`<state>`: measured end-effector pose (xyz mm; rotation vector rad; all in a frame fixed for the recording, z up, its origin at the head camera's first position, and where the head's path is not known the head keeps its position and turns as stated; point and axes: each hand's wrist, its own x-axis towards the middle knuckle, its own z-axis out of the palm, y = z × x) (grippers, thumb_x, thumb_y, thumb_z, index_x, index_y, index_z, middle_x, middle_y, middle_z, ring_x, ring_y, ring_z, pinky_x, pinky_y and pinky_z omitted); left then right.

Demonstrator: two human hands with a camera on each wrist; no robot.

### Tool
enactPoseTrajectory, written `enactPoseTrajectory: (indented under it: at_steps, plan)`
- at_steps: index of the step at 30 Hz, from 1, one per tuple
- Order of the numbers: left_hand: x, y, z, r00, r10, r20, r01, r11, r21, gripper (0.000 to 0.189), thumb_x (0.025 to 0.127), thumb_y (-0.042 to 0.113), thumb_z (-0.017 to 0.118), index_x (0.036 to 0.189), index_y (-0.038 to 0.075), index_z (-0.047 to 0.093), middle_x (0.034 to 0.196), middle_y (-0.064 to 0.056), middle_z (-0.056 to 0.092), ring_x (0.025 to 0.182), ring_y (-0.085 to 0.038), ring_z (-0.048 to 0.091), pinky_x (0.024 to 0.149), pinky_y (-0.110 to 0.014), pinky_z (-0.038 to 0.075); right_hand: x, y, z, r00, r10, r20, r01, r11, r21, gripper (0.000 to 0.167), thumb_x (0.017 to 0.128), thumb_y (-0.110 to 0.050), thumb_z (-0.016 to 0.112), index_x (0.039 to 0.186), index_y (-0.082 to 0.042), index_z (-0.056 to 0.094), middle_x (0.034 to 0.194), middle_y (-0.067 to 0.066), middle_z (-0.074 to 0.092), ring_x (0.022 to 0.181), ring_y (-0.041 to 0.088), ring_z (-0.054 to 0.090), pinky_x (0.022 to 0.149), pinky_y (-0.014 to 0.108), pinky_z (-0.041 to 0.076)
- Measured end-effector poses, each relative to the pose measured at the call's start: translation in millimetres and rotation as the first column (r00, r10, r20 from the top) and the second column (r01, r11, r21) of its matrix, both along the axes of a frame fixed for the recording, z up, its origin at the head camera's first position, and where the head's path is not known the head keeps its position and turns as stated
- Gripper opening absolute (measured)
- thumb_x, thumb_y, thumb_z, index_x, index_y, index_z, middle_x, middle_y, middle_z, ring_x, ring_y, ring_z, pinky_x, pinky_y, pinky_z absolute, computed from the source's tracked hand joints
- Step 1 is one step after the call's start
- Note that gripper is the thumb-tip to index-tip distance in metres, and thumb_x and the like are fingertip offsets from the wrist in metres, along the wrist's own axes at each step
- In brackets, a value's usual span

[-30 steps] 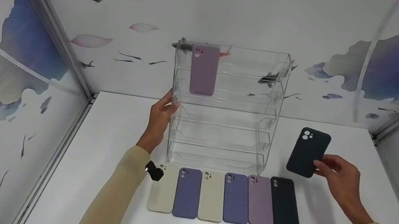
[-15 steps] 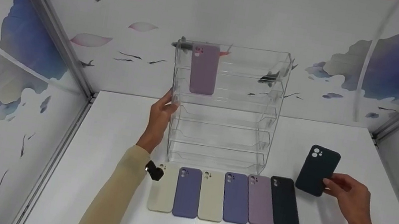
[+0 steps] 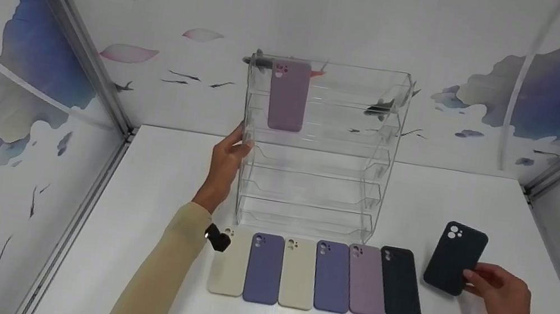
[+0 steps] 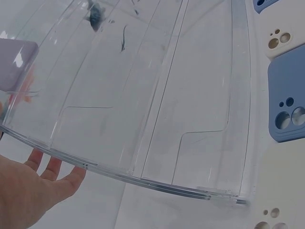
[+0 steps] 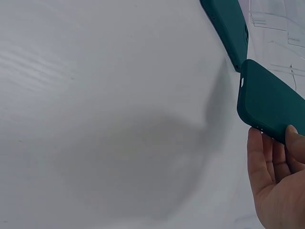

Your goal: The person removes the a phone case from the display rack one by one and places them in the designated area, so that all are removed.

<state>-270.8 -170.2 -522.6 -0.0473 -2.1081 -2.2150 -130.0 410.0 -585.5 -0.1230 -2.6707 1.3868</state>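
Note:
In the head view my right hand (image 3: 506, 300) pinches a dark green phone case (image 3: 455, 258) by its right edge, thumb over its back. The case is raised and tilted above the table, right of the row. The right wrist view shows the thumb and fingers on this case (image 5: 271, 102). My left hand (image 3: 223, 170) grips the left side of a clear acrylic tiered rack (image 3: 311, 190); in the left wrist view its fingers (image 4: 71, 181) touch the side panel's edge. A mauve phone case (image 3: 288, 96) stands in the rack's top tier, at the left.
In front of the rack several phone cases lie side by side: cream (image 3: 299, 274), blue-purple (image 3: 265, 268), mauve (image 3: 367, 279) and dark green (image 3: 401, 283). Patterned walls (image 3: 339, 8) enclose the white table (image 3: 168, 178) behind and at both sides.
My right hand has moved right and toward the front with the dark green case, lowering it beside the row. The left hand, the rack and the row have stayed put.

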Motion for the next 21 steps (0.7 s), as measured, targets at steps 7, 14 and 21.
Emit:
enactPoseTrajectory:
  at_steps: [7, 14, 21]
  plan:
    - [-0.8, 0.5, -0.7, 1.0, 0.007, -0.004, -0.007, 1.0, -0.008, 0.064, 0.115, 0.031, 0.058, 0.174, 0.022, 0.035, 0.172, -0.015, 0.043, 0.145, -0.026, 0.054, 0.126, -0.066, 0.032, 7.6, -1, -5.5, 0.999, 0.009, 0.034, -0.01, 1.0, 0.022, 0.033, 0.104, -0.002, 0.077, 0.131, 0.014, 0.069, 0.114, 0.029, 0.075, 0.086, -0.004, 0.074, 0.075, 0.019, 0.062]
    - [-2.7, 1.7, -1.6, 1.0, 0.003, -0.023, -0.003, 1.0, -0.011, 0.062, 0.116, 0.026, 0.057, 0.174, 0.021, 0.035, 0.175, -0.01, 0.04, 0.144, -0.026, 0.054, 0.126, -0.064, 0.032, 14.3, -2, -12.8, 0.996, 0.014, 0.089, -0.013, 1.0, -0.008, 0.037, 0.104, -0.003, 0.077, 0.134, 0.016, 0.067, 0.116, 0.029, 0.074, 0.087, -0.001, 0.075, 0.076, 0.022, 0.063]
    - [-2.1, 0.8, -2.1, 1.0, 0.012, -0.023, -0.012, 1.0, -0.013, 0.063, 0.116, 0.029, 0.058, 0.174, 0.019, 0.035, 0.175, -0.011, 0.041, 0.145, -0.025, 0.053, 0.126, -0.067, 0.031, 16.1, -1, -16.0, 0.99, 0.01, 0.138, -0.01, 1.0, 0.003, 0.04, 0.106, -0.006, 0.076, 0.137, 0.017, 0.065, 0.12, 0.031, 0.073, 0.089, -0.004, 0.073, 0.078, 0.022, 0.063]
